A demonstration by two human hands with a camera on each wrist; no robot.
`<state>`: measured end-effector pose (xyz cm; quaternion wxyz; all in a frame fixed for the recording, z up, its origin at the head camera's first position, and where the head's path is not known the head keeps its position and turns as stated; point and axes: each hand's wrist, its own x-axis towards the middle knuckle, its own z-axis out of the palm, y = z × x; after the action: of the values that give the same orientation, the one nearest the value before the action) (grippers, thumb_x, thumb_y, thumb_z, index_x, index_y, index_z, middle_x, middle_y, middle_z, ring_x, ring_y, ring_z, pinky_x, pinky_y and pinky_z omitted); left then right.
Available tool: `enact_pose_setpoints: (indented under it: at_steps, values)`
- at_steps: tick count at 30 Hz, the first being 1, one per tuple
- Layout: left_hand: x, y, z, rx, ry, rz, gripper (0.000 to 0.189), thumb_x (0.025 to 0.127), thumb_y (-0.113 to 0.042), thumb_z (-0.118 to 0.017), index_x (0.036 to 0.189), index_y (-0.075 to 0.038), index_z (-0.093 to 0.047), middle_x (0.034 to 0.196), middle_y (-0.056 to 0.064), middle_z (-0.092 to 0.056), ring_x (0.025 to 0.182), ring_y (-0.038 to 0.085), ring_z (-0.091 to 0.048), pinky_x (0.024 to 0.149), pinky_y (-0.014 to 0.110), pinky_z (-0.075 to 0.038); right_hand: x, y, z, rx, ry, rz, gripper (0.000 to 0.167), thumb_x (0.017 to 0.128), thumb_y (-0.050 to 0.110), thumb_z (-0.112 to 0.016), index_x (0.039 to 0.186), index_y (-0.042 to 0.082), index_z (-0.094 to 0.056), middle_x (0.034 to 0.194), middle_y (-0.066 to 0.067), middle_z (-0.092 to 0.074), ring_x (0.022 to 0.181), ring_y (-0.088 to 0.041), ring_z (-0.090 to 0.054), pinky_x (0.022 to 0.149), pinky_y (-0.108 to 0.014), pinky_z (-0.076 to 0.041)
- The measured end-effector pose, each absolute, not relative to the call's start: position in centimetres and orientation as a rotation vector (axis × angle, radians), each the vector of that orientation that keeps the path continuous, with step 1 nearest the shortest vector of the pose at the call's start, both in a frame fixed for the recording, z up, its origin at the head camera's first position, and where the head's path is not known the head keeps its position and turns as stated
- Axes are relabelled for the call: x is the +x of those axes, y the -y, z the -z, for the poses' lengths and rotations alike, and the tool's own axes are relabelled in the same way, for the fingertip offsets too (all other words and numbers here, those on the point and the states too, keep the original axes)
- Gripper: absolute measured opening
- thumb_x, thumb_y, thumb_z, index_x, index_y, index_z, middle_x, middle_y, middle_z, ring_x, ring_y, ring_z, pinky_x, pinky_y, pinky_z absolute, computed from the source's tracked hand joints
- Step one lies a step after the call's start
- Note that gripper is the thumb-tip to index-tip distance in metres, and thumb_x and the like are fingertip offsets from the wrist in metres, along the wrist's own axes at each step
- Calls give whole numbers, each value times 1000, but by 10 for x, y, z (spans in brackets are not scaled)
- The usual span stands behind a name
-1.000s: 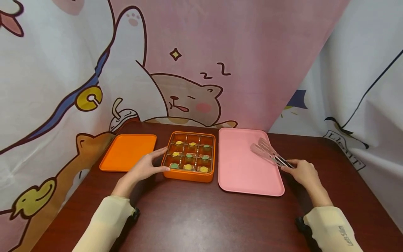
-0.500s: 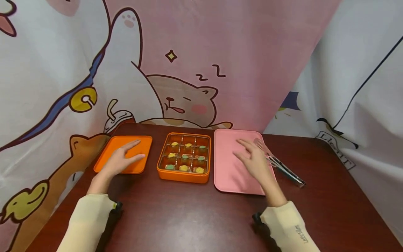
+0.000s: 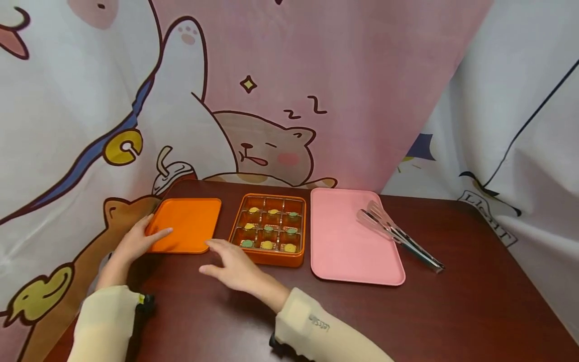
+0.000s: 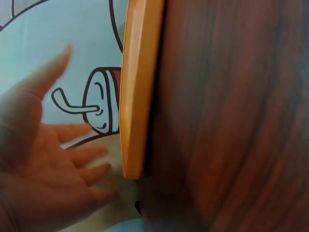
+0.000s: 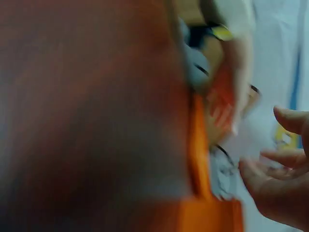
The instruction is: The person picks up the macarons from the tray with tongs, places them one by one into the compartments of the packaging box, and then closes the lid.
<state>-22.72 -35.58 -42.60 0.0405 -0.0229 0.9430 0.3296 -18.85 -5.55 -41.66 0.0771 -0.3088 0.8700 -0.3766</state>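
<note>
A flat orange lid (image 3: 185,226) with a raised rim lies on the left of the table. My left hand (image 3: 131,244) is at its left edge, thumb spread; in the left wrist view that hand (image 4: 53,159) appears beside the orange rim (image 4: 140,92) with a gap between them. My right hand (image 3: 235,266), fingers apart and holding nothing, hovers by the lid's near right corner, in front of the orange box (image 3: 280,259). Inside the box, a clear divider separates small round yellow and green pieces (image 3: 267,245). The right wrist view is blurred, its hand (image 5: 280,179) beyond the orange edges.
Metal tongs (image 3: 402,239) lie across the right side of a pink tray (image 3: 348,241), their handle end over the dark wooden table (image 3: 470,281). A printed curtain (image 3: 353,100) hangs behind the table and along its sides.
My right hand has let go of the tongs, which now lie on the pink tray, and swung left past the box. My left hand has moved from the box to the lid's left edge.
</note>
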Motion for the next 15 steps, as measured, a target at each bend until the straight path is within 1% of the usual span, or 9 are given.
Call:
enact_pose_setpoints:
  at_steps: [2,3,5,6,8,11,13,15]
  values:
    - [-225,359,430,-102,-2826,-958,103,98,-51,-55,153,15,1,155,44,-6,141,63,-15,112,74,-18,-190,74,428,-815,-2553,1060,76,97,43,-63,156,6,-33,164,-9,-30,150,-20,-34,121,-36,-33]
    - [-224,360,432,-113,-2812,-923,102,99,-48,-56,151,17,2,154,46,-7,140,64,-16,112,74,-19,-192,81,433,-744,-2520,1061,81,96,43,-64,158,6,-28,166,-10,-23,153,-21,-27,123,-37,-30]
    - [-224,362,434,-135,-2809,-867,98,99,-40,-58,149,21,0,151,48,-10,138,64,-18,113,72,-21,-198,91,442,-621,-2473,1092,86,95,44,-65,159,5,-23,168,-10,-17,155,-21,-21,124,-37,-26]
    - [-224,362,434,-144,-2821,-839,95,99,-35,-59,149,22,-3,150,48,-14,137,64,-21,112,71,-23,-201,94,445,-580,-2457,1113,86,95,43,-65,159,4,-22,168,-11,-17,155,-20,-19,125,-37,-25]
    - [-223,362,434,-187,-2859,-801,85,97,-25,-60,148,22,-11,147,46,-25,133,63,-29,111,69,-28,-205,96,450,-535,-2438,1152,84,96,41,-65,158,3,-24,168,-11,-18,155,-21,-19,125,-38,-24]
    - [-221,364,432,-298,-2962,-781,68,94,-15,-58,146,17,-29,140,40,-43,125,62,-40,105,66,-37,-206,95,451,-531,-2448,1195,81,96,40,-65,157,1,-28,166,-12,-22,154,-22,-23,125,-39,-25]
    - [-218,365,428,-387,-3031,-794,57,93,-12,-57,143,12,-42,135,38,-50,119,62,-45,99,65,-41,-204,92,448,-549,-2452,1240,80,96,40,-65,156,2,-30,165,-13,-25,152,-24,-30,123,-39,-29]
    - [-215,367,422,-454,-3097,-818,48,94,-11,-55,138,8,-51,132,37,-53,113,61,-48,92,63,-44,-201,89,442,-565,-2417,1321,78,97,39,-65,156,3,-29,165,-12,-27,147,-25,-39,120,-38,-35]
